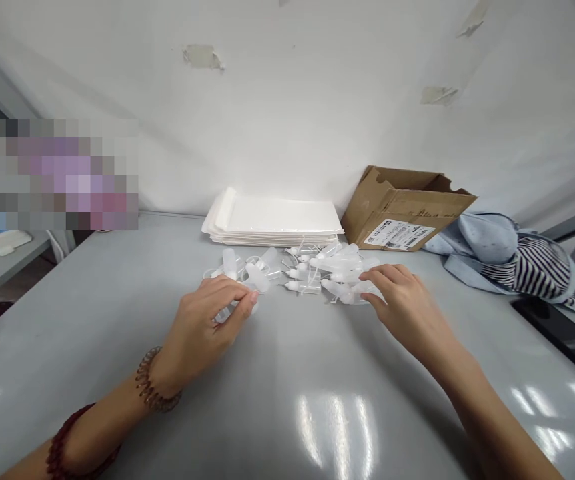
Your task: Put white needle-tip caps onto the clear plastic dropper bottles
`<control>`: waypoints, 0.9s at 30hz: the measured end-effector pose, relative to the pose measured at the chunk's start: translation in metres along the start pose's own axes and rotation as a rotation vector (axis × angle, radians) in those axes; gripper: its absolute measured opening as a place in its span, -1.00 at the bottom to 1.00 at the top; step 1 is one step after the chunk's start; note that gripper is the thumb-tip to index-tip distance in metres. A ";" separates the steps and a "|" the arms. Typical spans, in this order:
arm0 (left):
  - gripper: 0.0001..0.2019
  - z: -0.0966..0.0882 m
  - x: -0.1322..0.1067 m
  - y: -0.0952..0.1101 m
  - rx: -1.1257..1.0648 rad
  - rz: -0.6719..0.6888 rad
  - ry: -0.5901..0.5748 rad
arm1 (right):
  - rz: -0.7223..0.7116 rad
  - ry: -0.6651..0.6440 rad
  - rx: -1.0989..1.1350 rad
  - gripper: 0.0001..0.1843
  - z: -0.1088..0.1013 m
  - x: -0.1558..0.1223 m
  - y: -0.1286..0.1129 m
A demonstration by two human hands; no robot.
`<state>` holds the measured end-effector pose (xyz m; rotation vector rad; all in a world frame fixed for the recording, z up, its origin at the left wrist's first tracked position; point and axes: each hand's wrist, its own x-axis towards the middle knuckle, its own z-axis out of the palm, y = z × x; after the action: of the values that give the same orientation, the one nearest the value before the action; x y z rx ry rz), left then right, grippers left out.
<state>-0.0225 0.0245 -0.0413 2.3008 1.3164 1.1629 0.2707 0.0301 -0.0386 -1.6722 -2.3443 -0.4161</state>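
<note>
While a loose heap of small translucent plastic bottles [302, 273] lies across the middle of the grey table [117, 393], both hands work at its near edge. Most bottles lie on their sides, pointing different ways, and several have white pointed tips; thin loops of thread or tubing run among them. The left hand [205, 327] is closed, its fingers curled around one bottle [223, 313] whose end shows beneath them, and its fingertips sit against another bottle [258, 277] at the heap's edge. The right hand [402, 307] is open and slightly arched, with its fingers [375, 277] resting on the bottles at the right of the heap. A coiled brown band [155, 380] circles the left wrist, and a dark red band [67, 443] sits farther up that forearm.

Just behind the heap lies a stack of flat white bags [277, 217]. Beside it, a torn-open cardboard box [407, 200] with a white shipping label [398, 235] sits against the wall. To the right of the box, a crumpled pale blue cloth [482, 250] lies bundled with striped fabric [542, 273]. Scraps of tape [201, 57] mark the white wall [292, 113]. At far left, a pixelated patch hides whatever stands there.
</note>
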 end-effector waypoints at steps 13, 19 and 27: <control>-0.81 0.002 -0.002 0.001 0.017 0.032 -0.014 | -0.010 -0.087 -0.033 -0.68 -0.007 -0.001 0.000; -0.83 0.003 -0.003 0.004 -0.002 0.095 0.006 | 0.099 -0.064 0.405 -0.83 -0.024 -0.004 -0.001; -0.91 0.005 -0.007 0.014 -0.051 0.067 -0.073 | 0.213 0.007 1.105 -0.73 -0.025 -0.007 -0.039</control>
<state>-0.0127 0.0116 -0.0407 2.3440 1.1793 1.1075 0.2366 0.0034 -0.0211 -1.2632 -1.7427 0.7765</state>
